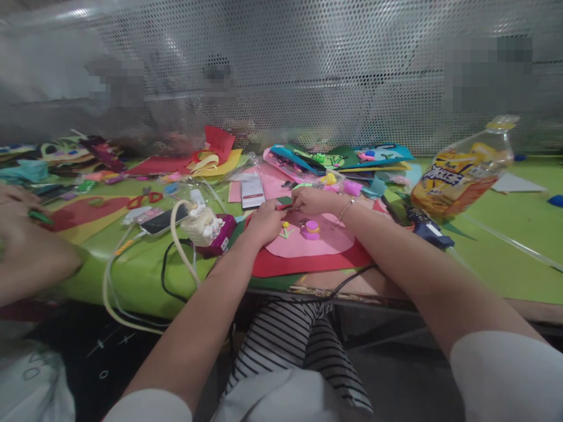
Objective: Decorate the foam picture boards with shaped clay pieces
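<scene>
A pink rounded sheet lies over a red sheet at the table's front edge. My left hand rests on the sheets' left side, fingers drawn together near the top of the pink sheet. Close beside it, my right hand is closed in a pinch, a bracelet on its wrist. Whatever lies between the fingertips is too small to make out; a dark bit shows there. Below the hands, a small yellow flower with a green stem sits on the pink sheet. Right of it stands a purple-lidded tub.
A phone with a lit screen lies behind my left hand. Left are a purple power block with cables, another phone and red scissors. A tilted plastic jug stands right. A co-worker's arm reaches in at far left.
</scene>
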The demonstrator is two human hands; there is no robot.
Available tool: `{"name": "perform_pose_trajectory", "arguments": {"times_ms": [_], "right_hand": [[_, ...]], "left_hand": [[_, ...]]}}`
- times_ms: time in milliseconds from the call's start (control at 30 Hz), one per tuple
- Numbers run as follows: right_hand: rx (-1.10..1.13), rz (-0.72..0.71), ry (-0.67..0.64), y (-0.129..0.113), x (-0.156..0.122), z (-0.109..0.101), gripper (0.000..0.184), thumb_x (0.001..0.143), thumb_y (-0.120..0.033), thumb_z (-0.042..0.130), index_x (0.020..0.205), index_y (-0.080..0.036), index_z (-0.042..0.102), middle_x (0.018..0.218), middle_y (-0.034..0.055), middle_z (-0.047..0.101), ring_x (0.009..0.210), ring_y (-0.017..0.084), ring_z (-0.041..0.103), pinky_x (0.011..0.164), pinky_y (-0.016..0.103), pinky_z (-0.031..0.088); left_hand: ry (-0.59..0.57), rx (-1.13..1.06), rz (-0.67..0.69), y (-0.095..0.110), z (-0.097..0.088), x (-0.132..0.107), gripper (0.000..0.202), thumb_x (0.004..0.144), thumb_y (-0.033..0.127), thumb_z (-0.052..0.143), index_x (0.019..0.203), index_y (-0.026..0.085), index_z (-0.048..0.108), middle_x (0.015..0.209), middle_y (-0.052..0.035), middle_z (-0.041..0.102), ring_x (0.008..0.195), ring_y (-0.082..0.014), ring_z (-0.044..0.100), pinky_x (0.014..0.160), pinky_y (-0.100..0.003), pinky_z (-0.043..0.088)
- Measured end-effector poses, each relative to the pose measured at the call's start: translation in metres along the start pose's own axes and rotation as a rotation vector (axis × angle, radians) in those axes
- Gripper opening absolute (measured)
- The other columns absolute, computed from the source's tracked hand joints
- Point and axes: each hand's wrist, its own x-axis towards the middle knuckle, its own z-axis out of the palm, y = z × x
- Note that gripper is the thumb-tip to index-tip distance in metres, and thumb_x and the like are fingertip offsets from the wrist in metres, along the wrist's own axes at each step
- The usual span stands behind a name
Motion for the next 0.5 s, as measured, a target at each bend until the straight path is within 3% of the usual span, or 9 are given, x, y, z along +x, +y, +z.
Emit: {"name": "perform_pose_trajectory", "arguments": {"times_ms": [200, 500], "right_hand": [[-0.017, 0.132, 0.049, -0.0002, 0.001, -0.0034, 0.03, 0.078, -0.004, 0.044, 0.086, -0.009, 0.073, 0.088, 0.0122, 0.064, 0.082, 0.018, 0.055, 0.077, 0.028, 0.041], [-0.017, 0.122, 0.018, 0.0001, 0.0013, -0.0033, 0.029, 0.079, -0.006, 0.045, 0.085, -0.009, 0.073, 0.086, 0.0131, 0.064, 0.081, 0.019, 0.055, 0.075, 0.029, 0.04]], "left_hand": [[-0.032, -0.002, -0.022, 0.0044, -0.0035, -0.0018, 0.03, 0.09, 0.028, 0.054, 0.117, 0.016, 0.053, 0.124, -0.0098, 0.049, 0.109, -0.0254, 0.051, 0.089, -0.047, 0.044], [0.01, -0.047, -0.012, -0.001, 0.004, 0.0013, 0.029, 0.09, 0.028, 0.054, 0.117, 0.017, 0.053, 0.124, -0.0097, 0.049, 0.109, -0.0248, 0.051, 0.089, -0.046, 0.045]]}}
